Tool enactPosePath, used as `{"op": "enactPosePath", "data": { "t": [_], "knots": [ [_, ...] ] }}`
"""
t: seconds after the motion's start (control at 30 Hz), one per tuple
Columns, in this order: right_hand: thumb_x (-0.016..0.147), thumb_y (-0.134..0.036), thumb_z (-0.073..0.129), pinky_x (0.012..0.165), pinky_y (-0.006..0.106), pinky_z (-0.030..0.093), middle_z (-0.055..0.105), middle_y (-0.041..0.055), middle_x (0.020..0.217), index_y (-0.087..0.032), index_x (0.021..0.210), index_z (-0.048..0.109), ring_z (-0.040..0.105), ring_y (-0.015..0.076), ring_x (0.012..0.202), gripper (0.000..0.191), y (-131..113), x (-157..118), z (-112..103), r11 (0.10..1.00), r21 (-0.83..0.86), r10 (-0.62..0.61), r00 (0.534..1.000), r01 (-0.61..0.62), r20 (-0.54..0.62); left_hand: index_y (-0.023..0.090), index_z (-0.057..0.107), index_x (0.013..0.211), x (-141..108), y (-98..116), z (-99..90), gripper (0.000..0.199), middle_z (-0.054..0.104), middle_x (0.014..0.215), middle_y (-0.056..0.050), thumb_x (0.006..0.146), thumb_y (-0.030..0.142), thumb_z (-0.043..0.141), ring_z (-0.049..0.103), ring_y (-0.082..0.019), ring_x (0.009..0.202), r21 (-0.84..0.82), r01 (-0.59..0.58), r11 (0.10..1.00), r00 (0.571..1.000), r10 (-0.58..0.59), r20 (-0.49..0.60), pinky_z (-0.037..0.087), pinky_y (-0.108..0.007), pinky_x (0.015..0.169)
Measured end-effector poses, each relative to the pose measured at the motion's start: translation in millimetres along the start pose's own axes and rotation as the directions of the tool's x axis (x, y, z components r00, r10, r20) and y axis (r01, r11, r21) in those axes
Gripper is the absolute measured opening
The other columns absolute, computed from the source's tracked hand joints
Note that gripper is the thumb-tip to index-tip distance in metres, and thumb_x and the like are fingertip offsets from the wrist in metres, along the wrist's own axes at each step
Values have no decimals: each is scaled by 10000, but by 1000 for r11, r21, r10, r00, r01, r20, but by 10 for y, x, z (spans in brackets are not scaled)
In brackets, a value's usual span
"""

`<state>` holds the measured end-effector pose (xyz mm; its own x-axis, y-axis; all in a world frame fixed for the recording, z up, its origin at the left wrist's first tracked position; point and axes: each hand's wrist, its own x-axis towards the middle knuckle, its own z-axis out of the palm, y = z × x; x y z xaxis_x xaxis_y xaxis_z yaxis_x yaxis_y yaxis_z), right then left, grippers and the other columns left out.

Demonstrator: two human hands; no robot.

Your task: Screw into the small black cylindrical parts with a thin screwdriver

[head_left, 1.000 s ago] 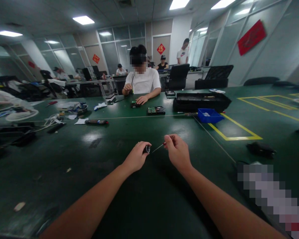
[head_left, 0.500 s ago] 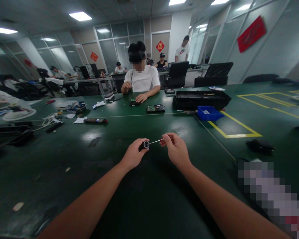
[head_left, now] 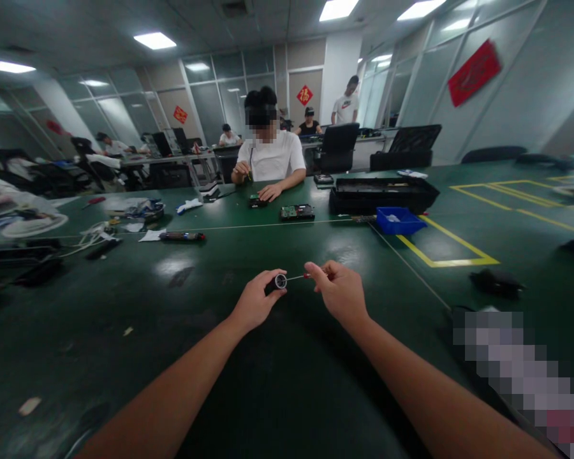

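My left hand (head_left: 254, 301) is closed around a short black cylinder with a silver-ringed end (head_left: 280, 281), which faces right and towards me. Some dark detail shows inside the ring, too small to make out. In my right hand (head_left: 342, 292) a small screwdriver (head_left: 296, 277) lies nearly level, its thin metal shaft pointing left and the red part of its handle between thumb and fingers. The shaft's tip meets the ringed end; whether it goes inside, I cannot tell. Both hands are held above the dark green table (head_left: 277, 382).
Across the table a person (head_left: 272, 156) handles a circuard-like green board (head_left: 257, 201). A hard drive (head_left: 297, 211), a black tray (head_left: 385, 194) and a blue bin (head_left: 399, 221) stand ahead. A dark pen-shaped tool (head_left: 182, 236) lies left, a black object (head_left: 496, 282) right.
My right hand's fingers have shifted along the screwdriver handle, and the hand has moved slightly right and down. My left hand keeps its grip on the cylinder. The view has tilted slightly.
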<state>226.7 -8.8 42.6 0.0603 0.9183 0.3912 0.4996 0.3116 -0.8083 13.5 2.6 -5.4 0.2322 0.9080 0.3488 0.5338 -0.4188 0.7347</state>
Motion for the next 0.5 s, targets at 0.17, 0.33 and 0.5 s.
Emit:
{"op": "enactPosePath", "data": {
  "t": [0.17,0.33,0.5],
  "knots": [
    [979,-465,534,632,306,471,716,28,731,-204,908,682,673,186,657,309,3,-25,20,992,-2,-126,991,126,38,264,654,1272,1,16,-2,384,666,1247,-43,893,209,681,605,-225,1188,20,-9,1000,1000,9,25,444,-415,1084],
    [982,-342,500,704,313,495,725,28,815,-217,997,652,696,194,754,197,5,-40,40,982,64,-185,980,180,75,263,650,1284,-17,61,-14,384,658,1261,-48,904,212,672,600,-228,1191,48,-4,999,998,2,57,438,-424,1093],
    [1009,-459,440,583,316,425,647,6,650,-234,886,658,615,187,583,337,-25,-53,37,995,-18,-93,993,94,75,260,648,1284,-19,62,-11,379,659,1260,-47,906,230,674,599,-227,1195,50,0,999,999,-3,48,432,-418,1099]
  ]
}}
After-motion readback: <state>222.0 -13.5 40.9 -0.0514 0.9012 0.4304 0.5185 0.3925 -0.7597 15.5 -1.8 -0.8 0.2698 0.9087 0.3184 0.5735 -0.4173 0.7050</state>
